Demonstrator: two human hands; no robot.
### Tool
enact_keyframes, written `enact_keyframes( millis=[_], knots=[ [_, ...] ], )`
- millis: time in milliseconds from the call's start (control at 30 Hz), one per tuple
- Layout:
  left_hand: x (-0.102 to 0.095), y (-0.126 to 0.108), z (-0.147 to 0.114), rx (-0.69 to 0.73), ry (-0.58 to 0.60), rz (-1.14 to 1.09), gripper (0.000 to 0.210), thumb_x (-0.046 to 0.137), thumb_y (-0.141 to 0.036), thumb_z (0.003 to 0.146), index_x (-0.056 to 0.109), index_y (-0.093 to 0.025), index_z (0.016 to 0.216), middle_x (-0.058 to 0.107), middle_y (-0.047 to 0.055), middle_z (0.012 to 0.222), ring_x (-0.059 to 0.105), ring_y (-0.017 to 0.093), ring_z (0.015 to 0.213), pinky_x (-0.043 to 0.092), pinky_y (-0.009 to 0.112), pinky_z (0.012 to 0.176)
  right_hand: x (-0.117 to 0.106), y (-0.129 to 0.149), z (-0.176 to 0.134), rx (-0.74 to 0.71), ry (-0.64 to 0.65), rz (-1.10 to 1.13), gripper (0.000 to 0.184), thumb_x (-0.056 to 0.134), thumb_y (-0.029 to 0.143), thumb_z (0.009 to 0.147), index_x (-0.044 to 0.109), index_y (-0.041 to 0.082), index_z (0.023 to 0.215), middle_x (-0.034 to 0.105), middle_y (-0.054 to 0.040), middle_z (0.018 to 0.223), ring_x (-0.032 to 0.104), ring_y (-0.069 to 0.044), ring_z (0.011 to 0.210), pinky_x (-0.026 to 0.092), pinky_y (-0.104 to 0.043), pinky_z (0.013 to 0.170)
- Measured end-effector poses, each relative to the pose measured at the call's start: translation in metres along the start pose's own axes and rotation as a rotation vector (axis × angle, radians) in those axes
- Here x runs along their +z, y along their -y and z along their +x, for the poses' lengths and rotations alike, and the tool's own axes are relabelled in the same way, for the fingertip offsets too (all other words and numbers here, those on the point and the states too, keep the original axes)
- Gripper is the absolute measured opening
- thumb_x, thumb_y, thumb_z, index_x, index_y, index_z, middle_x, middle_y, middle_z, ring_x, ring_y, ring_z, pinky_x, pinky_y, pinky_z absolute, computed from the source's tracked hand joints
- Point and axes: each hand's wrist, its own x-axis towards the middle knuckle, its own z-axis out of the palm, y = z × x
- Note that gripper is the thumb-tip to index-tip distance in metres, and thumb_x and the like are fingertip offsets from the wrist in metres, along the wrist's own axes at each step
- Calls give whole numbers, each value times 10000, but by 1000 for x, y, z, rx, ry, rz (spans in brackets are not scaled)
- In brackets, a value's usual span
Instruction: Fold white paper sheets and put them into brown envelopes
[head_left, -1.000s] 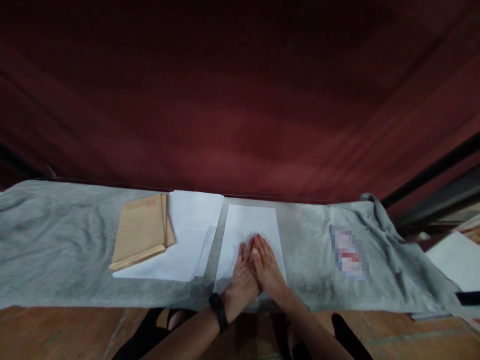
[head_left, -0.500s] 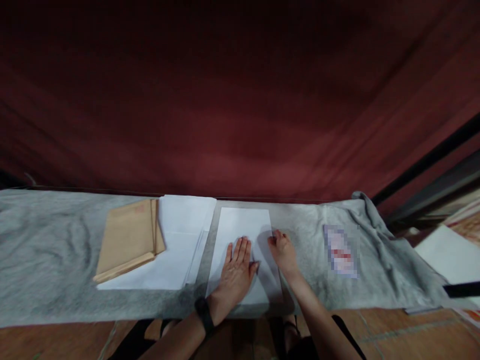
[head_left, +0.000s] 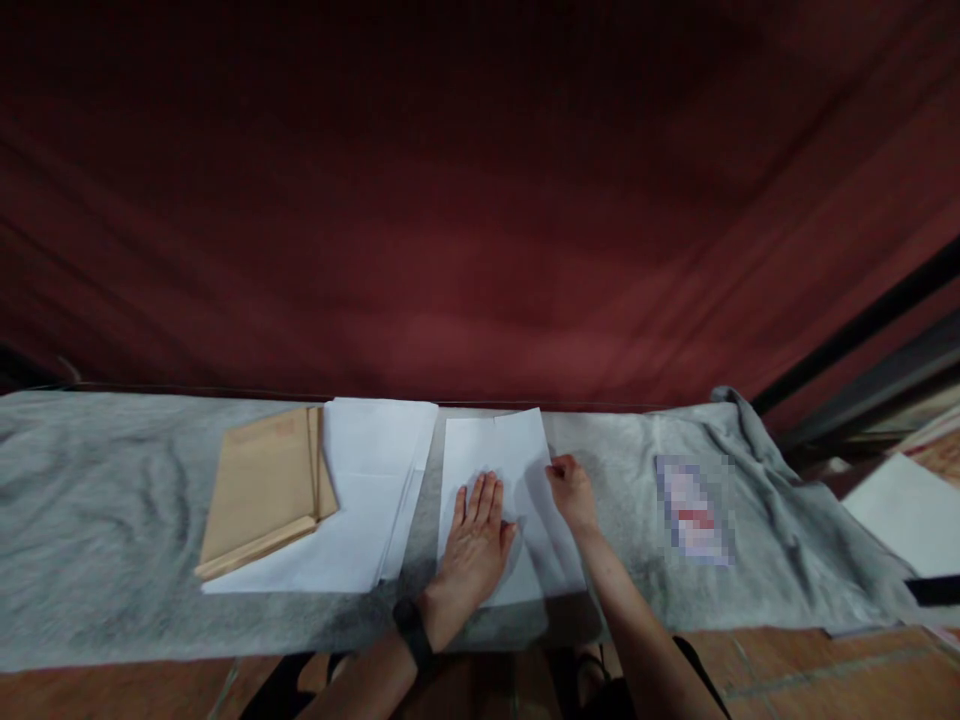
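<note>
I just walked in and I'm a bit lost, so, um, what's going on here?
A person is handling a white sheet on a grey cloth. Their left hand lies flat on it, fingers spread slightly, while the right hand has its grip closed at the sheet's right edge; that side looks slightly raised. To the left lie more white papers, partly under a brown paper stack. A pixelated item rests to the right, apart from both hands.
</note>
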Motion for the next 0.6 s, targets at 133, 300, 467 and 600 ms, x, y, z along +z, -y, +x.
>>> enact_keyframes(
  millis=[133,300,467,600],
  knots=[
    [-1,0,-6,14,18,8,604,425,-318,988,312,-76,1530,375,174,1593,287,294,1504,303,533,1200,-1,-2,1,19,-18,4,209,480,199,849,674,180,926,757,-108,840,727,-234,817,503,-280,701],
    [-8,-1,-16,64,16,-5,602,423,-336,997,315,-80,1531,353,167,1606,267,298,1511,274,533,1213,-1,-6,2,35,-34,19,228,477,199,827,676,162,932,755,-105,833,724,-228,800,498,-272,689],
    [-12,-3,-20,78,44,-13,609,425,-359,1000,321,-77,1530,343,171,1610,262,297,1514,262,533,1216,2,-7,3,25,-22,45,226,484,206,813,685,173,911,762,-88,839,724,-208,786,506,-253,682],
    [-10,-5,-21,84,59,7,617,453,-373,989,349,-68,1514,345,173,1608,279,301,1507,280,527,1208,3,-6,3,5,-25,31,219,482,211,816,681,166,893,753,-88,817,717,-209,768,501,-258,673]
  ],
)
